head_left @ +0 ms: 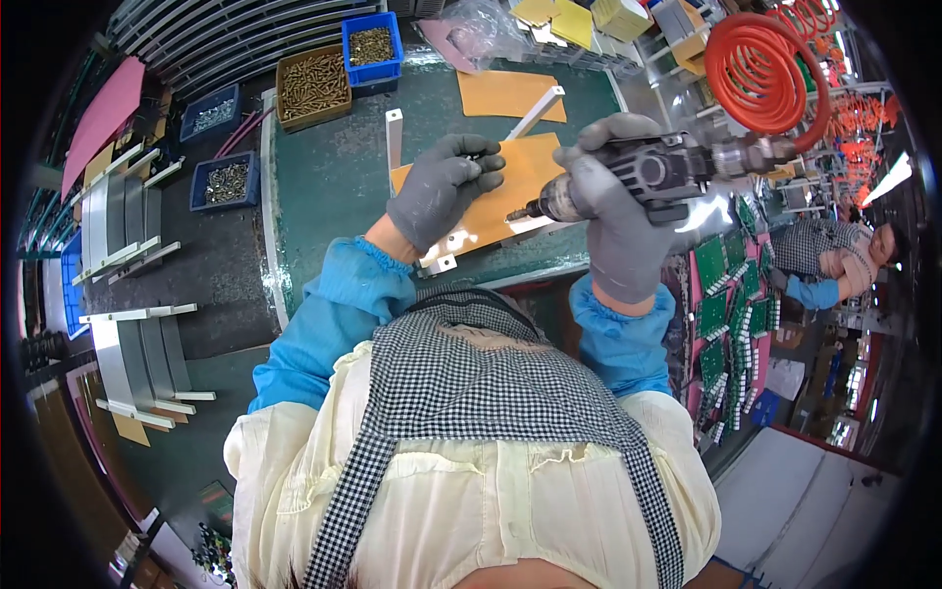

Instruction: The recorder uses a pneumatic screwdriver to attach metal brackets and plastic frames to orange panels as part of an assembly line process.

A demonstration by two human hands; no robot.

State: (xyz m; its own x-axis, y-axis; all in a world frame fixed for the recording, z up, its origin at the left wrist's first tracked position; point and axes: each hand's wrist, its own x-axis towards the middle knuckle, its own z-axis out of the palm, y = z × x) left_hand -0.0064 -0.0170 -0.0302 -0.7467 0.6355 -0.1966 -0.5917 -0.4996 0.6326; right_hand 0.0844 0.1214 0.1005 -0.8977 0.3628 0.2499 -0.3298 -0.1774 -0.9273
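Observation:
My right hand (623,221), in a grey glove, is wrapped round a black pneumatic screwdriver (653,169). Its bit points left, just above the near edge of an orange-brown board (525,177). Over the left part of that board is my left hand (442,191), also gloved, with fingers curled together at the tips. A small dark glint shows between them, too small to name. White square posts stand about the board: one at the left (394,137), another slanting at the far side (536,112). A white bar end (442,264) shows near my left wrist.
A box of brass-coloured screws (312,86) and a blue bin (372,47) stand at the back left. Two blue bins (226,183) of silver hardware sit further left, near white-legged frames (123,216). A coiled red hose (760,74) hangs right. A co-worker (834,260) is at the right.

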